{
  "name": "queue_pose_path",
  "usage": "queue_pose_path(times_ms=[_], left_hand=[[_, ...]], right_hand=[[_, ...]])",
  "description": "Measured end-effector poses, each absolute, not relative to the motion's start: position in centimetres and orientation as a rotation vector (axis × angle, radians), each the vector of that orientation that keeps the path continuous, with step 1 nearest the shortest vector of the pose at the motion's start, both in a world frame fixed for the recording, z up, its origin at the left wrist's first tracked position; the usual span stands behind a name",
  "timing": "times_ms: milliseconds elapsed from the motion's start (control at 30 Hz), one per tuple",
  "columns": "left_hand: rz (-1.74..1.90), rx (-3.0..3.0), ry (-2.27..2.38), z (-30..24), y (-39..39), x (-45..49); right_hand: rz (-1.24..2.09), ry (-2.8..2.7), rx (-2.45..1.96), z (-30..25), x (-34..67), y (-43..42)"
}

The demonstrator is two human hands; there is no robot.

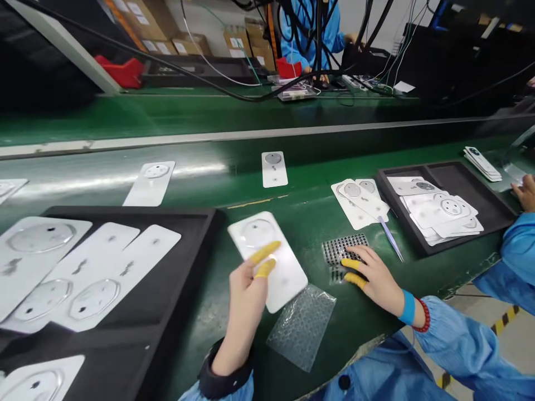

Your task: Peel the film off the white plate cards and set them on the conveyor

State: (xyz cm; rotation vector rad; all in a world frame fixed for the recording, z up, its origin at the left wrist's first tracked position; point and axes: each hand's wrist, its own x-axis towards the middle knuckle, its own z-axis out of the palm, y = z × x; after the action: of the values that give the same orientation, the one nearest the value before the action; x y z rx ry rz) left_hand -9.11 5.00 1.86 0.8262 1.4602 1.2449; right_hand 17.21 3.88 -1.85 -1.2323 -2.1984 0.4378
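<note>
A long green tabletop (pixel 317 192) fills the view, and beyond it a co-worker (pixel 309 39) in a blue coat sits among black cables, with cardboard boxes (pixel 188 42) further back. Near the tabletop's front edge on the left, a black tray (pixel 196 250) holds large white panels (pixel 96 267). Toward the right edge, a second black tray (pixel 460 189) carries a loose pile of similar panels (pixel 438 209), and a few more lie on the bare green surface, including one near the far edge (pixel 275 170). Another person's hand (pixel 525 192), in a blue sleeve, reaches in at the right edge beside that tray. The left hand (pixel 246 301), with yellow finger covers (pixel 265 253), has its fingers closed on a white panel (pixel 271 262), held tilted just above a sheet of bubble wrap (pixel 303 326). The right hand (pixel 371 273) rests on a black-dotted sheet (pixel 345 248), its fingers half curled, though I cannot tell whether they pinch anything. A thin pale blue tool (pixel 390 236) lies just beside it.
</note>
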Motion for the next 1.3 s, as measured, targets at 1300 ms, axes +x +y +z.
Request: queue_pose_path(times_ms=[1300], left_hand=[[0.914,0.651,1.301,1.0,3.9,-3.9]], right_hand=[[0.037,-2.509,-0.398,-0.2,13.2,7.4]])
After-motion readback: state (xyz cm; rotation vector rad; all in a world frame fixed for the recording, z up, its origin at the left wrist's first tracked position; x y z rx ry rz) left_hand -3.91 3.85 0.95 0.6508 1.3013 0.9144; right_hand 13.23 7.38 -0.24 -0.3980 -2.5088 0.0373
